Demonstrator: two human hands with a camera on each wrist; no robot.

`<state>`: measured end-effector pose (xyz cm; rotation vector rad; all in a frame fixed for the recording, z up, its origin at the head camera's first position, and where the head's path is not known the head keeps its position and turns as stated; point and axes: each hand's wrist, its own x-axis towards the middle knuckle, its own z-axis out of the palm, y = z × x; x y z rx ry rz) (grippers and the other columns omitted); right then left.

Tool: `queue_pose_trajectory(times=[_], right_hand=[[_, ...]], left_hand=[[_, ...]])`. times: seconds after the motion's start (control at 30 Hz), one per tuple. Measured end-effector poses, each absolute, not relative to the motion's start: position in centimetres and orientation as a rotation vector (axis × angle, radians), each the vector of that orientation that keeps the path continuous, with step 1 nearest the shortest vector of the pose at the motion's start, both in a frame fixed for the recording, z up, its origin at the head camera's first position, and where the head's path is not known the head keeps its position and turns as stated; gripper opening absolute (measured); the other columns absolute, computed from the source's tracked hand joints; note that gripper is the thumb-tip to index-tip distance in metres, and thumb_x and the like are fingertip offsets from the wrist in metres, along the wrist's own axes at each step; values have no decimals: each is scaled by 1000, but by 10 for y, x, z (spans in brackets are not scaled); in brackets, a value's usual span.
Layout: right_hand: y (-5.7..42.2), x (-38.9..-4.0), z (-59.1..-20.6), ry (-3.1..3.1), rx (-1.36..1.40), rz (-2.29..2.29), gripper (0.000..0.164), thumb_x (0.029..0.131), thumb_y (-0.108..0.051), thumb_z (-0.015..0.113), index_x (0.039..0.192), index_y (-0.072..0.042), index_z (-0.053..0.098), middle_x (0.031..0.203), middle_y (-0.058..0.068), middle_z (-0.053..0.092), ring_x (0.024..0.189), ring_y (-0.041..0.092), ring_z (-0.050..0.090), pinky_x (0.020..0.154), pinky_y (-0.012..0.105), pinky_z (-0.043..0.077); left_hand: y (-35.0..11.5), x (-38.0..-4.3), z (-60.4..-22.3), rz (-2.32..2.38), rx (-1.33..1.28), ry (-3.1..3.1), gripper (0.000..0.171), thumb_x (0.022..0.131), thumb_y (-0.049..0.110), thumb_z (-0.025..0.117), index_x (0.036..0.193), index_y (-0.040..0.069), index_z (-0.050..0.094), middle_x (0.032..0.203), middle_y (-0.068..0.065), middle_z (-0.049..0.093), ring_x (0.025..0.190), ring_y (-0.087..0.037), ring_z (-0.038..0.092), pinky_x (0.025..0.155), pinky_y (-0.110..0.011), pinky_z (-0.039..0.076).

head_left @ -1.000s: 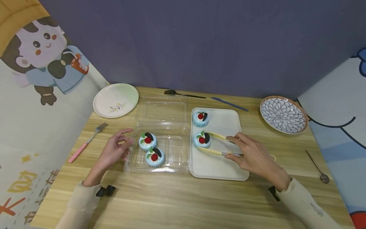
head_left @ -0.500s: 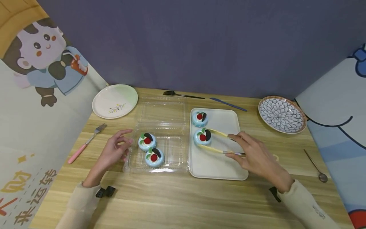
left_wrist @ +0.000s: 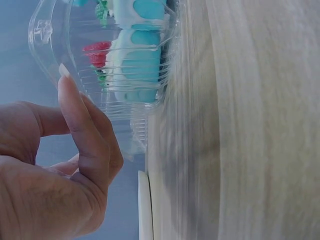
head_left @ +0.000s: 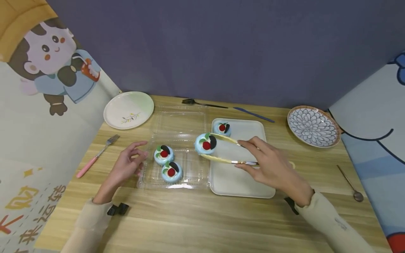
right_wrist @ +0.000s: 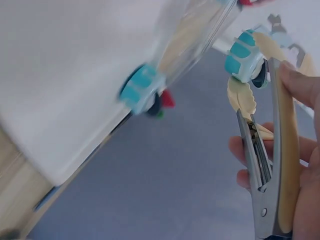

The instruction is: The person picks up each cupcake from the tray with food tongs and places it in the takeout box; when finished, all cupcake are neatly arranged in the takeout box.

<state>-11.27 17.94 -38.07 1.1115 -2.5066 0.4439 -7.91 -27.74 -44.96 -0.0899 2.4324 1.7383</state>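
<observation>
My right hand (head_left: 273, 167) grips yellow-tipped metal tongs (right_wrist: 265, 170). Between the tong tips is a blue toy cupcake (head_left: 204, 144) topped with a red berry, green leaves and a dark disc; the right wrist view shows it raised. In the head view it lies over the seam between the white tray (head_left: 243, 182) and the open clear plastic container (head_left: 193, 172). Another cupcake (head_left: 221, 129) sits at the tray's back left corner. Two more, a rear cupcake (head_left: 164, 155) and a front cupcake (head_left: 172, 172), stand inside the container. My left hand (head_left: 128, 161), fingers loosely bent, is at the container's left rim; contact is unclear.
Around the table lie a pink-handled fork (head_left: 98, 156), an oval plate (head_left: 126, 105), a black fork (head_left: 205, 104), a blue knife (head_left: 253, 114), a patterned bowl (head_left: 313, 126) and a spoon (head_left: 349, 182). The container's clear lid (head_left: 180, 123) is folded back. A dark wall stands behind.
The tongs have lifted the front cupcake off the tray and carried it left toward the container. My left hand has stayed by the container's rim.
</observation>
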Motion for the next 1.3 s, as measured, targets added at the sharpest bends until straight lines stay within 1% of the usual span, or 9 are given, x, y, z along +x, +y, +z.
queue_pose_trajectory(times=[0.17,0.37,0.57,0.87,1.13,1.3], right_hand=[[154,-116,-384,-2515,1215,451,67,80,-47,79,133,-12,59,106,-2,57,74,8,52,63,26,51],[130,-121,-390,-2540,1267,347,64,83,-49,75,133,-13,58,107,-1,59,67,8,50,60,26,49],[114,-126,-397,-2582,1287,260,63,83,-50,75,132,-13,60,101,-2,59,65,8,48,58,24,48],[100,-132,-402,-2604,1309,216,64,85,-54,71,132,-11,60,99,-2,58,68,10,52,56,25,49],[97,-134,-405,-2598,1320,210,65,82,-51,75,131,-10,61,105,0,61,73,14,59,59,29,54],[96,-135,-405,-2596,1322,221,65,82,-51,76,131,-11,61,107,1,61,72,14,59,59,29,55]], left_hand=[[-276,-79,-449,1745,-96,2428,48,101,18,55,146,12,40,94,-18,58,56,-10,55,42,-38,56],[-276,-79,-449,1746,-95,2420,48,101,19,56,146,12,40,95,-18,58,57,-13,55,42,-38,56],[-276,-79,-450,1757,-83,2417,48,101,17,56,146,11,40,95,-19,58,56,-13,55,41,-38,55],[-277,-78,-450,1760,-91,2408,49,101,19,56,146,12,40,94,-17,57,57,-12,55,41,-36,55],[-275,-79,-448,1747,-89,2433,48,101,18,56,146,11,40,94,-20,58,56,-12,55,41,-35,55],[-276,-79,-448,1742,-94,2436,48,101,18,56,146,11,40,93,-20,58,56,-12,56,41,-35,55]])
